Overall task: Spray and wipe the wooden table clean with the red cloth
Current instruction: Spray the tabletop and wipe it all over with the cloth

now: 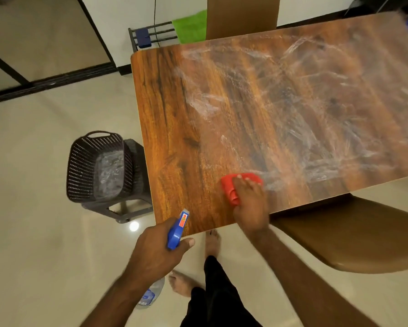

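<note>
The wooden table (189, 95) fills the upper right, its top streaked with white wet smears across the middle and right. My right hand (250, 204) presses flat on the folded red cloth (229, 187) near the table's front edge. My left hand (155, 253) hangs just off the table's front left corner, gripping a spray bottle by its blue trigger head (176, 232). The clear body of the bottle (150, 295) shows below my wrist.
A dark perforated basket (80, 166) sits on a stool left of the table. A brown chair (354, 237) stands at the front right and another chair back (243, 15) at the far side. My bare feet (211, 241) stand on the pale tiled floor.
</note>
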Action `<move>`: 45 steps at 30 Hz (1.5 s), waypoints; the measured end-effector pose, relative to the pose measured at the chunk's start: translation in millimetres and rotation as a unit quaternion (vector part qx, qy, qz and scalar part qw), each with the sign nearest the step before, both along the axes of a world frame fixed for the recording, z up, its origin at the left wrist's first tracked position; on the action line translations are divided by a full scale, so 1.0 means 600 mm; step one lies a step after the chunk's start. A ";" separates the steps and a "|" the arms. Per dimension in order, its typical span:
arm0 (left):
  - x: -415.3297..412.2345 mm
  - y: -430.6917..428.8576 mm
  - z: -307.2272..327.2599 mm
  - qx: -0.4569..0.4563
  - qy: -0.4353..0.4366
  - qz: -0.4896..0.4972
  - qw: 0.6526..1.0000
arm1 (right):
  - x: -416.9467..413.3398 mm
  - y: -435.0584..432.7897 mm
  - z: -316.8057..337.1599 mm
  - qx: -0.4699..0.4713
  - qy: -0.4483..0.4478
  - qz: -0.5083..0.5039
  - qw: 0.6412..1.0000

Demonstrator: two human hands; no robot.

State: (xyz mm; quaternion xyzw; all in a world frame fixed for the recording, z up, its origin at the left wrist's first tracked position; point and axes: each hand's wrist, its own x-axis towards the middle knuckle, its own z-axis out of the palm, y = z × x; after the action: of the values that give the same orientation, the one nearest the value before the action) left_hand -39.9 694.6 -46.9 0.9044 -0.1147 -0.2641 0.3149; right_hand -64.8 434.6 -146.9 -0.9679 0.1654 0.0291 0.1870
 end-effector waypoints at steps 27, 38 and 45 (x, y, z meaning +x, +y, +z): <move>0.085 -0.050 0.041 0.012 0.031 0.097 0.995 | 0.092 0.043 -0.027 0.000 -0.015 0.319 0.948; 0.093 -0.050 0.053 -0.001 0.026 0.118 0.993 | 0.068 0.055 0.003 0.051 0.038 0.346 0.936; 0.103 -0.055 0.032 -0.019 0.034 0.090 0.995 | 0.193 -0.054 -0.015 -0.029 0.000 0.219 0.975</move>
State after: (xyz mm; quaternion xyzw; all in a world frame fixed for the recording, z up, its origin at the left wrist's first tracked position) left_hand 22.0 661.6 -27.9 0.8953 -0.0273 -0.2628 0.3586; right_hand 50.8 402.4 -155.7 -0.9857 -0.0498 0.0646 0.1476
